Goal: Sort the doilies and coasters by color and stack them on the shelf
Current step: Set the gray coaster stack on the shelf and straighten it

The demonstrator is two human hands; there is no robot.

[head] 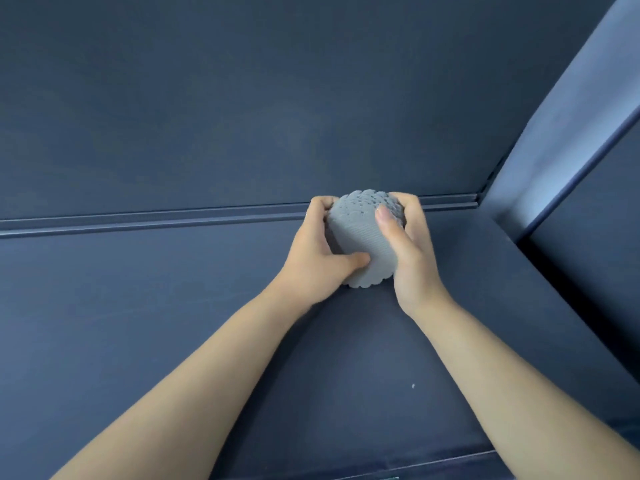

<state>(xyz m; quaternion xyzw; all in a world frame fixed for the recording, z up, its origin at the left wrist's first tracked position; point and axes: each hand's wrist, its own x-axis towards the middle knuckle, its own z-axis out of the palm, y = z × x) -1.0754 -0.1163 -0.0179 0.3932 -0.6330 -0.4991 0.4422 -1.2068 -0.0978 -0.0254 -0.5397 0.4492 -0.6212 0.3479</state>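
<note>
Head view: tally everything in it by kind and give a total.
stack of pale grey doilies: 1 (single sheets too fine to count)
hands: 2, the left hand and right hand, both gripping the stack
dark blue shelf: 1
white speck on the shelf: 1
Total: 5

Both arms are stretched forward; the left hand point(318, 261) and right hand point(412, 252) are curled round a grey lacy doily stack point(358, 232).
</note>
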